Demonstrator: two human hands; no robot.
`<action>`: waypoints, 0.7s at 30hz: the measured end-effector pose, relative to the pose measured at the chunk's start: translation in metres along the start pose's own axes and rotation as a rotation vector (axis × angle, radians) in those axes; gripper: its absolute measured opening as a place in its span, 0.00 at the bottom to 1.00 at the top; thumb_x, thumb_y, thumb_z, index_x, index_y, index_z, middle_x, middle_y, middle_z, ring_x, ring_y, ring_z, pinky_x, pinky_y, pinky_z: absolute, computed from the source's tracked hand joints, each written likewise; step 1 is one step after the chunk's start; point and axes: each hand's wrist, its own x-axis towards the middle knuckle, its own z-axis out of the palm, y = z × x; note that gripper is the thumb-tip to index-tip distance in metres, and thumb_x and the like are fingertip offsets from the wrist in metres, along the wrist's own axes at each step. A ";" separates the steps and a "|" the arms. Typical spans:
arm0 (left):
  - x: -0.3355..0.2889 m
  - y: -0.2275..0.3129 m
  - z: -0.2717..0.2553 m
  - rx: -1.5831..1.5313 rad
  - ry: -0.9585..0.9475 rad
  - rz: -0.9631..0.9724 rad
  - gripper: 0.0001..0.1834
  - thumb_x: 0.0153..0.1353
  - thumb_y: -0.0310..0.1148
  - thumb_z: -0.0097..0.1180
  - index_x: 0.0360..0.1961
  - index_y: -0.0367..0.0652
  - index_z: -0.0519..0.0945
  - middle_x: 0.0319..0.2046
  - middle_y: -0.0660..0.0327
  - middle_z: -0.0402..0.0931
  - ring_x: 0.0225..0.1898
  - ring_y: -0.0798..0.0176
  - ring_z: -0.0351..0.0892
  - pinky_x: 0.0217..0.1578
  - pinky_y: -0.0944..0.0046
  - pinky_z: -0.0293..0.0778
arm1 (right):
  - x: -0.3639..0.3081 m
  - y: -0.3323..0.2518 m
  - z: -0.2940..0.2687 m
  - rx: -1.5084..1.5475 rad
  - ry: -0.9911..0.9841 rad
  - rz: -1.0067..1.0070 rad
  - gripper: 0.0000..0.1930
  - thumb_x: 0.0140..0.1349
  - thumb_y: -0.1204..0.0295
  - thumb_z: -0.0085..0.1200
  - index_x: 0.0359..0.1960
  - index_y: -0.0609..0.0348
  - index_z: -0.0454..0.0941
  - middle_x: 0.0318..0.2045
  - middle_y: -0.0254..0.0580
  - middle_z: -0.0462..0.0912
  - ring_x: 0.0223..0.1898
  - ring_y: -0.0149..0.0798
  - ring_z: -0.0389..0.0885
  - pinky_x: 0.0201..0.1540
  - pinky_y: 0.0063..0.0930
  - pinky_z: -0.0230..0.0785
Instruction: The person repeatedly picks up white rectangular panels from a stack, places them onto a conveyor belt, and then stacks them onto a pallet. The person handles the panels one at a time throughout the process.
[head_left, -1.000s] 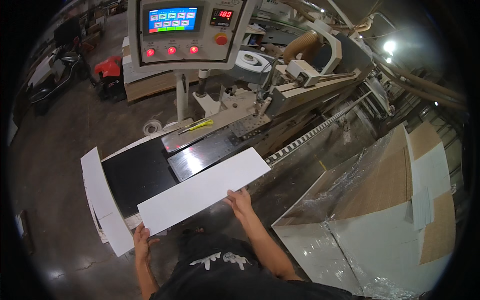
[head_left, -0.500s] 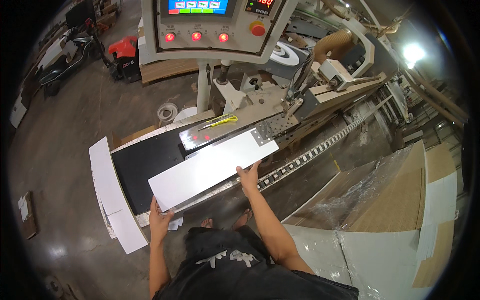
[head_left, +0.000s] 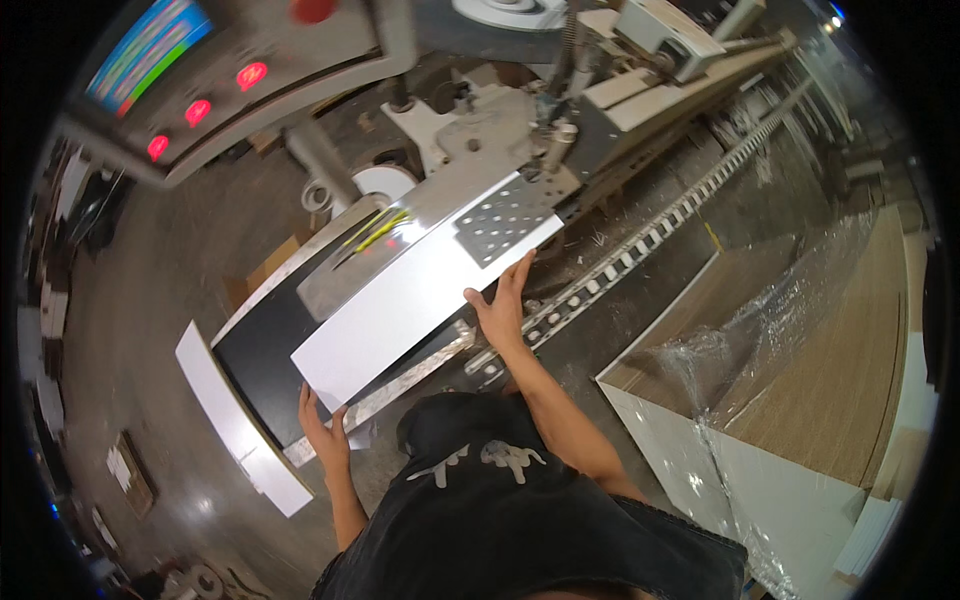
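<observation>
A long white panel (head_left: 390,310) lies slanted across the machine's infeed table, its far right end overlapped by a grey plate with many holes (head_left: 505,225). My left hand (head_left: 325,430) is closed around the panel's near left corner, fingers at the short end and thumb on the long edge. Along the near long edge, toward the right, my right hand (head_left: 502,310) grips the panel with its thumb apart from the fingers. Just behind the panel, a yellow utility knife (head_left: 380,238) rests on a shiny metal plate (head_left: 325,285).
A control box with a screen and red lit buttons (head_left: 198,112) overhangs the upper left. Another white strip (head_left: 240,420) lies across the table's left end. A toothed conveyor track (head_left: 640,245) runs away to the right. Film-wrapped boards (head_left: 770,380) stand stacked at my right.
The panel has slid up and right along the machine, and more of the holed plate now overlaps it. Both hands moved along with it. The view has turned, bringing the control box leftward.
</observation>
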 end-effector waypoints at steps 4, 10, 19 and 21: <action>0.013 0.039 0.032 0.091 -0.023 0.066 0.35 0.58 0.28 0.70 0.67 0.36 0.74 0.71 0.43 0.71 0.69 0.37 0.70 0.69 0.44 0.63 | 0.039 0.009 -0.039 0.038 -0.040 0.077 0.56 0.63 0.66 0.72 0.76 0.87 0.41 0.81 0.64 0.19 0.83 0.63 0.40 0.79 0.41 0.53; 0.031 0.055 0.077 0.150 -0.009 0.197 0.34 0.58 0.32 0.73 0.65 0.35 0.76 0.67 0.44 0.75 0.67 0.37 0.72 0.67 0.42 0.64 | 0.087 0.026 -0.086 -0.055 -0.022 0.112 0.54 0.63 0.65 0.72 0.75 0.88 0.44 0.81 0.63 0.19 0.80 0.66 0.50 0.75 0.44 0.65; 0.054 0.112 0.134 0.268 -0.043 0.186 0.30 0.61 0.43 0.74 0.57 0.33 0.80 0.63 0.45 0.78 0.63 0.38 0.75 0.65 0.43 0.69 | 0.059 -0.038 -0.375 0.726 0.016 -0.318 0.33 0.53 0.45 0.76 0.51 0.55 0.83 0.70 0.59 0.72 0.72 0.53 0.70 0.74 0.51 0.60; 0.055 0.115 0.143 0.259 -0.055 0.214 0.33 0.63 0.46 0.74 0.56 0.29 0.80 0.61 0.41 0.77 0.60 0.37 0.76 0.64 0.42 0.70 | 0.035 -0.047 -0.411 0.611 -0.007 -0.418 0.31 0.53 0.46 0.75 0.51 0.55 0.83 0.70 0.59 0.73 0.71 0.53 0.71 0.73 0.51 0.61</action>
